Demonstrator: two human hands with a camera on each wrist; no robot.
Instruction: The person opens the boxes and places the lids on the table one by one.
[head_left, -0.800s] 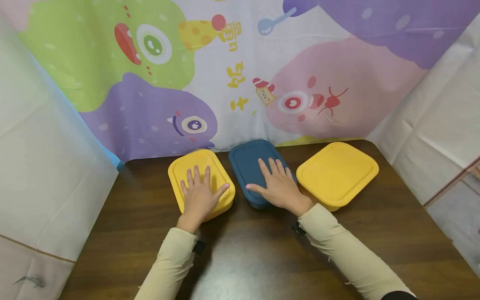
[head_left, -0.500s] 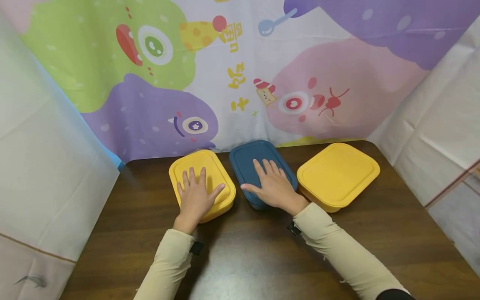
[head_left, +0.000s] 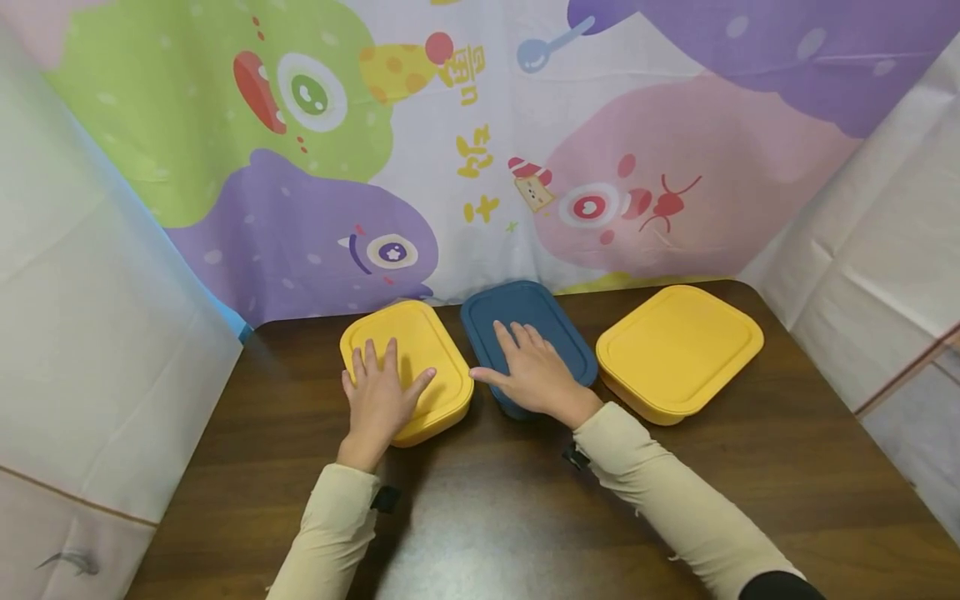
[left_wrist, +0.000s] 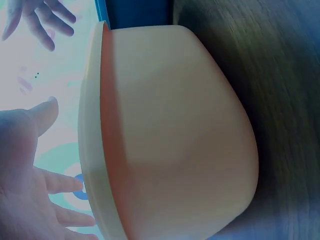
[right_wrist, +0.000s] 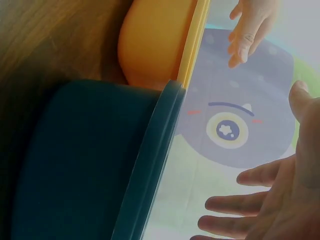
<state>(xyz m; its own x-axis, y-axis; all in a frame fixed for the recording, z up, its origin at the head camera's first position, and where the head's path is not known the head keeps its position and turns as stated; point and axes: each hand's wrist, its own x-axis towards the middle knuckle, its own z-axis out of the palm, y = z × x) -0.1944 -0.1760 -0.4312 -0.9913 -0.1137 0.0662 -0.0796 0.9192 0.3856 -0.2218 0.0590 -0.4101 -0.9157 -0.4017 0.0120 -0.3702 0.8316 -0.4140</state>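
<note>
Left hand (head_left: 377,404) hovers over left yellow box (head_left: 423,340), right hand (head_left: 538,377) over blue box (head_left: 558,329) (grips wide, empty). Seemingly positioning; grasping needs lowering.

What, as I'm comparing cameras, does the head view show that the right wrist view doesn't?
Head only: the rightmost yellow rectangular plastic-looking container and cream fabric sleeves.

Right wrist only: the palm side of the bare right grip, and a gap between its fingers and the dark-blue lid.

Both: that grip, the bare left grip, dark-blue rectangular container, leftmost yellow container, brown wood-grain table and cartoon-printed backdrop.
</note>
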